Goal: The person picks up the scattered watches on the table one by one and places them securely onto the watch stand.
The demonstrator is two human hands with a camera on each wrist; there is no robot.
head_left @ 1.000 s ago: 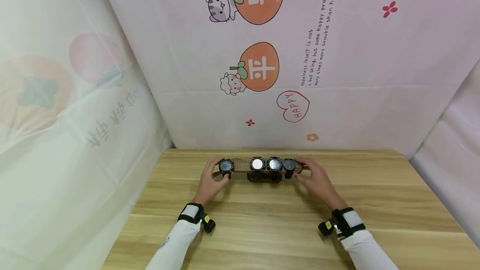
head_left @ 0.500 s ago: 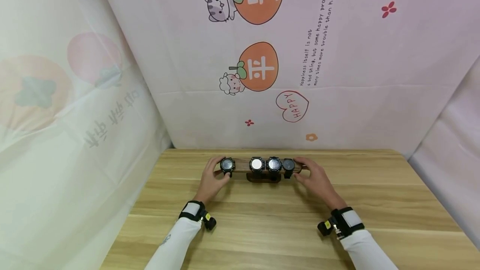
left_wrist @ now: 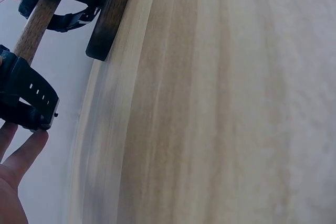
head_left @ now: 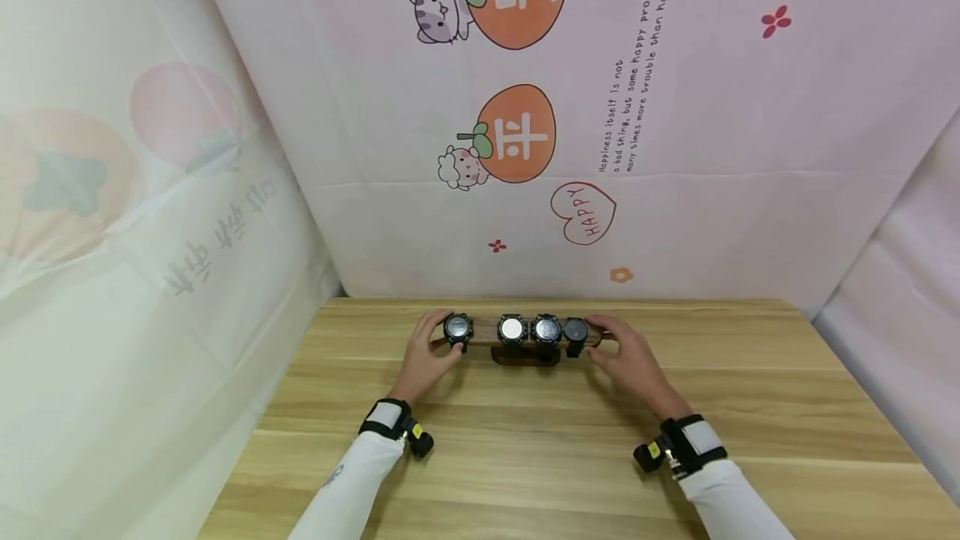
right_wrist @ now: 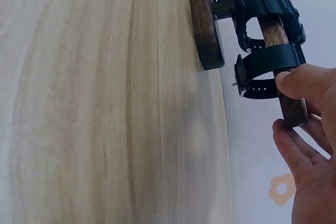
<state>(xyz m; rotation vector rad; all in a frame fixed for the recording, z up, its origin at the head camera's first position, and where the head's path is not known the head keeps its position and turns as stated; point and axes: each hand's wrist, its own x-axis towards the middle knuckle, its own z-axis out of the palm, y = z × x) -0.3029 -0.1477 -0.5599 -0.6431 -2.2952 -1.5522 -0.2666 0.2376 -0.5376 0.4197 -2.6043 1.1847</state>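
Note:
A dark wooden watch stand (head_left: 486,332) has a horizontal bar on a short base. My left hand (head_left: 425,363) holds a black wristwatch (head_left: 457,328) looped round the bar's left end, fingers behind and thumb in front. In the left wrist view, fingertips touch its perforated strap (left_wrist: 38,88). At the other end, my right hand (head_left: 632,361) grips the bar, its thumb pressing the wood beside the rightmost watch (head_left: 576,331). Two more black watches, one with a bright face (head_left: 512,329) and one darker (head_left: 546,329), sit round the bar near the middle.
The stand's base (head_left: 525,357) rests near the back edge of a wood-grain table (head_left: 525,457). Right behind that edge hangs a white printed cloth (head_left: 420,248). More cloth (head_left: 255,290) hangs along the left side.
The leftmost watch has slid slightly right along the bar with my left hand. My right hand keeps its grip on the right end, and the other watches stay put on the bar.

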